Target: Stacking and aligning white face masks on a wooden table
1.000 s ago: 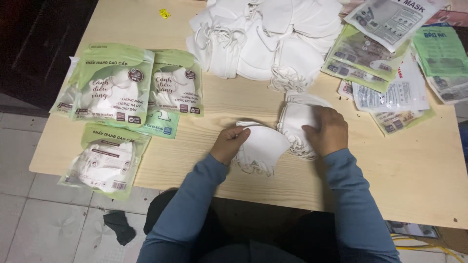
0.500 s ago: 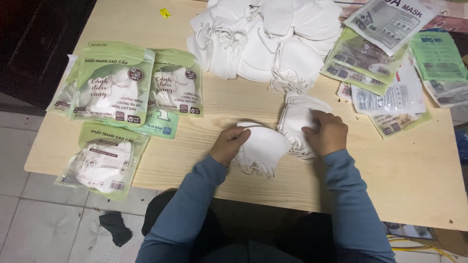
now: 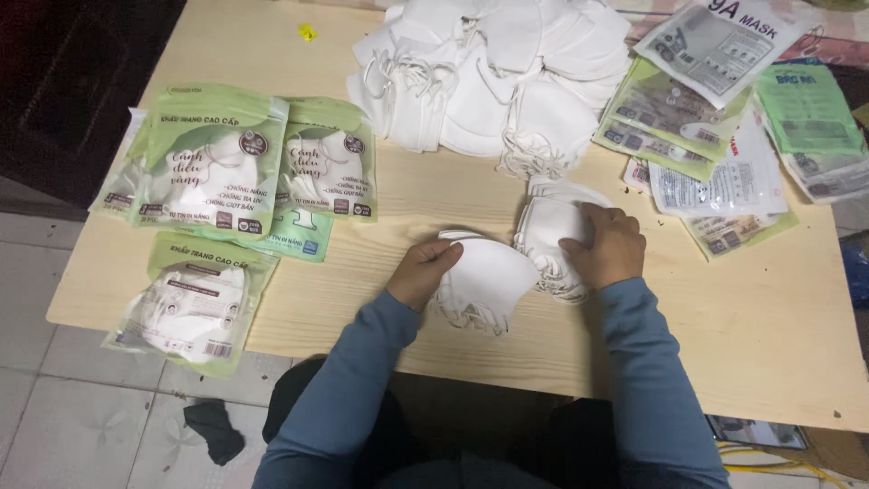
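Hands busy: left hand [image 3: 424, 272] gripping folded white fabric masks [image 3: 489, 282], right hand [image 3: 605, 244] pressing small white mask stack [image 3: 548, 226]; three green packets [image 3: 213, 167] filled, far heap [image 3: 498, 72] remaining.

Two forearms in blue-grey long sleeves reach forward from bottom edge, angled inward. Left hand [image 3: 424, 272] curled, fingers bent, thumb side up. Right hand [image 3: 605, 246] palm down, fingers spread slightly, pressing flat. Hands near each other, not touching

Top of white mask pile [image 3: 493, 77] beyond the frame edge
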